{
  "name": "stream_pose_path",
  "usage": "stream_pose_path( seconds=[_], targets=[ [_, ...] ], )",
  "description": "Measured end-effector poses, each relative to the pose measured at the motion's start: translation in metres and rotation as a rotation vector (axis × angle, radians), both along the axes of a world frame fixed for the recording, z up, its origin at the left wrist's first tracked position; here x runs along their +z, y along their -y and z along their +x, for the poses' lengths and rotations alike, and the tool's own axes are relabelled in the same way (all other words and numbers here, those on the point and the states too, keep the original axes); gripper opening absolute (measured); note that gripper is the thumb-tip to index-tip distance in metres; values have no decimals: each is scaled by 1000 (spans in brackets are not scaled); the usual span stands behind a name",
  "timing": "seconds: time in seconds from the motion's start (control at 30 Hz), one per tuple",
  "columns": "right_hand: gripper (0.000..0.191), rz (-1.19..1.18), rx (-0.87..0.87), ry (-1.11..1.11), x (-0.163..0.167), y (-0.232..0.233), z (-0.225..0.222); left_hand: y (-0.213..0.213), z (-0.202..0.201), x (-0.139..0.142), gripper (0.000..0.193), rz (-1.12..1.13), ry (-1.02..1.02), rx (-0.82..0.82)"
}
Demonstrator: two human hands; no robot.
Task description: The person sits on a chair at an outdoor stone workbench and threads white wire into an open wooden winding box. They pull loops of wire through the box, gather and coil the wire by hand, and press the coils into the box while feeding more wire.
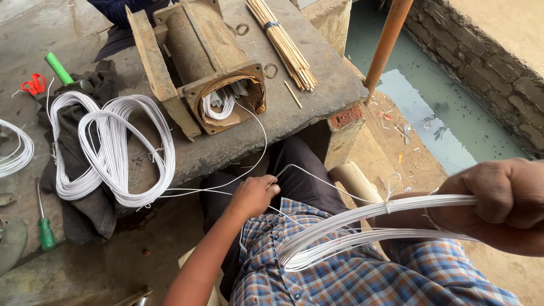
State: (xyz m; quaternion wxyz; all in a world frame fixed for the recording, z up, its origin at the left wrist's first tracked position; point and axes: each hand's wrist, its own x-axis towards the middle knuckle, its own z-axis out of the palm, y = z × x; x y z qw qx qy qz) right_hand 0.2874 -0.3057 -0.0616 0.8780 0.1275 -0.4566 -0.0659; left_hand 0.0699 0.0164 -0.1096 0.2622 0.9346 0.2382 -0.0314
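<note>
Now the right hand [498, 207] is gripping a springy, light bundle of white wire loops [362, 226] at lower right, best held at its tie, while the left hand [252, 195] is pinching one loose white strand [258, 153] at frame centre.

The right hand [501, 207] runs off the frame's right edge. A white coil [14, 148] is cut by the left edge. Wire ends vanish inside the rusty housing [209, 62]. Dark cloth [79, 164] lies half under coils.
</note>
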Motion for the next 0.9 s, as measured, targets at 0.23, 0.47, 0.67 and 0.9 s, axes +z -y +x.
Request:
stream_pose_path(
  seconds=[0.23,0.47,0.67,0.9],
  targets=[
    [61,-53,-78,-26,-4,1,-1,-63,25,23,41,-624,876,231],
    [49,-175,-114,-38,43,-27,-23,-20,-115,171,23,-120,1507,228],
    [33,-263,-1,63,74,-71,-57,-12,-236,155,34,826,-233,771],
    [71,-224,27,386,88,-157,-136,26,-182,140,108,686,531,149]
  ],
)
